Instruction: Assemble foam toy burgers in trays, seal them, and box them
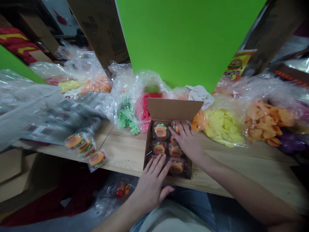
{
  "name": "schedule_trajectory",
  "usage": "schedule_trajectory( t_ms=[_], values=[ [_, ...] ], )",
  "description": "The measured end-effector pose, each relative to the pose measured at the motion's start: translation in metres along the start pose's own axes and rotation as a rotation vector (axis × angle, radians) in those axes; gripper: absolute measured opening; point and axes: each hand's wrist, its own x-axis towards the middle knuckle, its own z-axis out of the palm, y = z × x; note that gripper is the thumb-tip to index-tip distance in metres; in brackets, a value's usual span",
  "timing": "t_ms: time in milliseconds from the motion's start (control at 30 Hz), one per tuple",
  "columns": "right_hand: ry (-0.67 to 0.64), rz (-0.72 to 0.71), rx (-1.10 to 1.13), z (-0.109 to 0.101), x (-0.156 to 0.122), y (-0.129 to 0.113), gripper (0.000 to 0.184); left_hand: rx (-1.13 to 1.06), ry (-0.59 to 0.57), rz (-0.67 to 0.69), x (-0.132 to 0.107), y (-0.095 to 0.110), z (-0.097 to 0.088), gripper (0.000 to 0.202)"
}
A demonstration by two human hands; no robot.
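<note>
An open cardboard box [175, 109] stands near the front edge of the wooden table, its lid raised at the back. Inside lie several clear plastic packs with burger pictures, such as the burger pack [160, 130] at the back left. My left hand [154, 177] rests with fingers stretched over the front left pack and the box's near edge. Over the back right packs lies my right hand [187, 140], its fingers spread and flat. Both hands touch the packs without gripping them, and partly hide them.
More burger packs [96, 158] lie at the table's left edge. Behind the box are plastic bags with green pieces [126, 112], yellow pieces [222, 125] and orange pieces [264, 122]. Grey plastic packaging [60, 117] covers the left side. A green panel [188, 42] rises at the back.
</note>
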Motion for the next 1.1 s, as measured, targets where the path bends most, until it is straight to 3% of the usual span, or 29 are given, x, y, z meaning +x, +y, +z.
schedule_trajectory(
  t_ms=[100, 233, 367, 467, 567, 633, 767, 900, 1000, 1100],
  values=[
    [-0.079, -0.063, 0.035, 0.000, 0.006, 0.001, 0.051, 0.008, 0.004, 0.002, -0.008, 0.003, 0.016, 0.075],
    [-0.101, -0.101, 0.105, -0.011, -0.001, 0.004, 0.052, -0.001, 0.012, 0.029, -0.002, -0.004, 0.022, 0.077],
    [-0.098, -0.003, 0.197, -0.024, -0.044, -0.017, 0.045, -0.033, 0.052, 0.078, -0.003, -0.008, 0.025, 0.064],
    [-0.157, 0.000, 0.232, -0.021, -0.081, -0.042, 0.047, -0.047, 0.104, 0.111, -0.015, -0.015, 0.038, 0.051],
    [-0.170, 0.022, 0.225, -0.010, -0.098, -0.054, 0.051, 0.028, 0.234, 0.010, -0.037, -0.024, 0.056, 0.047],
    [-0.165, 0.019, 0.222, -0.005, -0.097, -0.054, 0.053, 0.072, 0.281, -0.072, -0.049, -0.027, 0.063, 0.050],
    [-0.122, -0.023, 0.202, 0.001, -0.086, -0.048, 0.054, 0.079, 0.225, -0.124, -0.052, -0.028, 0.064, 0.052],
    [-0.072, -0.052, 0.204, 0.008, -0.088, -0.047, 0.054, 0.078, 0.209, -0.116, -0.048, -0.026, 0.061, 0.054],
    [0.005, -0.075, 0.273, 0.011, -0.093, -0.041, 0.055, 0.110, 0.204, -0.094, -0.060, -0.022, 0.064, 0.056],
    [0.116, -0.054, 0.425, -0.002, -0.078, -0.036, 0.053, 0.120, 0.306, -0.033, -0.078, -0.026, 0.066, 0.057]
  ],
)
